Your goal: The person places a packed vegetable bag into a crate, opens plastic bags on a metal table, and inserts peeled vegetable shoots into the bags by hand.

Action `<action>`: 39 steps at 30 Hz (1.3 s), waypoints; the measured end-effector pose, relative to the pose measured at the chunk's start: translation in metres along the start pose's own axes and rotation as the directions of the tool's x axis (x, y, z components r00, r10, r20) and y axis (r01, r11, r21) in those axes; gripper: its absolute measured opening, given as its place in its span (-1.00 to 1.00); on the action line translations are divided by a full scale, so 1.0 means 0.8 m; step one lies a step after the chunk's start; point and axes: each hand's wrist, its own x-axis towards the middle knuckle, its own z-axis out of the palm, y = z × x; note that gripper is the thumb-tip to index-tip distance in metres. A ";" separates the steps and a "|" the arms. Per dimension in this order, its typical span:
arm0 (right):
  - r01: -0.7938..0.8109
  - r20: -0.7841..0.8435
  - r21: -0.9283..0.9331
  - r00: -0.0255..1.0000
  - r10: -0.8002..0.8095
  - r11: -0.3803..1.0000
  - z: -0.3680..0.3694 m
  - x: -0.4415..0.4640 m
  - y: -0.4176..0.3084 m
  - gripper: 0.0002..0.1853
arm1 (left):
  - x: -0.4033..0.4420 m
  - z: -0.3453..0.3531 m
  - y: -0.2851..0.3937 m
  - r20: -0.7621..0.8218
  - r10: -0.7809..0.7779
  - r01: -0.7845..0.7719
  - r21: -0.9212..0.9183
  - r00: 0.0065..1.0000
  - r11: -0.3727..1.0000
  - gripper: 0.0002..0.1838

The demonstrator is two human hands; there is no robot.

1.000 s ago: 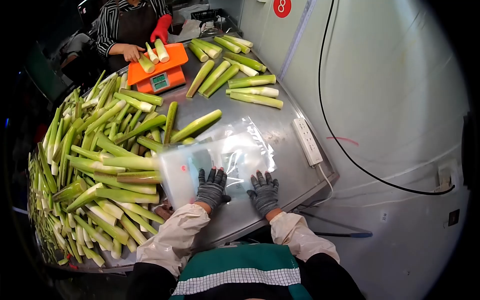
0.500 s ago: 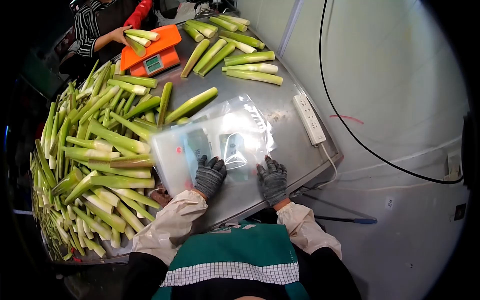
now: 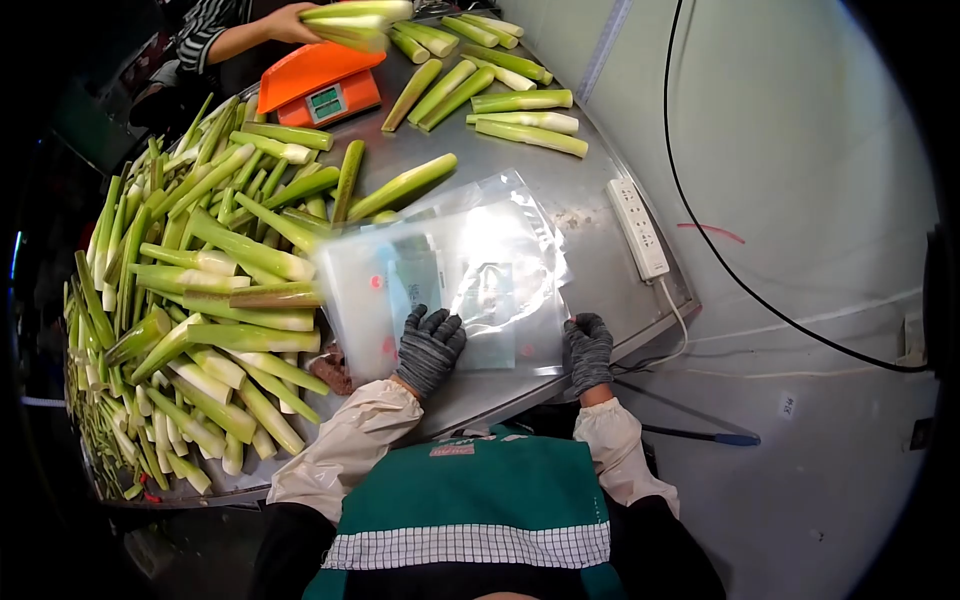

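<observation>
A stack of clear plastic bags (image 3: 480, 235) with printed labels lies on the metal table in front of me. My left hand (image 3: 430, 350), in a grey knit glove, rests on the near part of the bags with its fingers stretched out. At the bags' right edge is my right hand (image 3: 588, 355), gloved the same way. Its fingers are bent together at the edge of the top bag, with the thumb side partly hidden.
A large pile of peeled green-white stalks (image 3: 250, 290) covers the table's left side. More stalks (image 3: 525, 121) lie in groups at the back. Another person's hand (image 3: 290, 24) holds stalks above an orange scale (image 3: 318, 90). A power strip (image 3: 637, 230) sits along the right edge.
My right hand has slid right to the bag's edge, and its fingers have drawn together. My left hand stays on the bags. The other person's hand has lifted stalks off the scale.
</observation>
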 end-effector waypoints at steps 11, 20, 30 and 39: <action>-0.192 0.339 -0.053 0.920 0.199 0.980 -0.010 -0.007 -0.029 -0.83 | -0.061 -0.127 -0.027 -0.251 -0.709 0.710 -0.101 0.659 0.696 -0.49; -0.159 0.219 0.392 0.973 0.076 0.906 -0.003 -0.025 -0.058 -0.89 | -0.091 -0.110 -0.025 0.284 -0.884 0.910 -0.305 0.370 0.282 -0.63; -0.171 0.353 0.443 0.935 0.004 0.880 -0.012 -0.060 -0.096 -0.84 | -0.080 -0.149 -0.015 -0.133 -0.791 0.692 -0.413 0.597 0.592 -0.71; -0.021 0.355 0.322 0.929 -0.100 0.947 -0.029 -0.065 -0.130 -0.82 | 0.022 -0.172 0.038 0.037 -0.592 0.470 -0.650 0.805 0.598 -0.69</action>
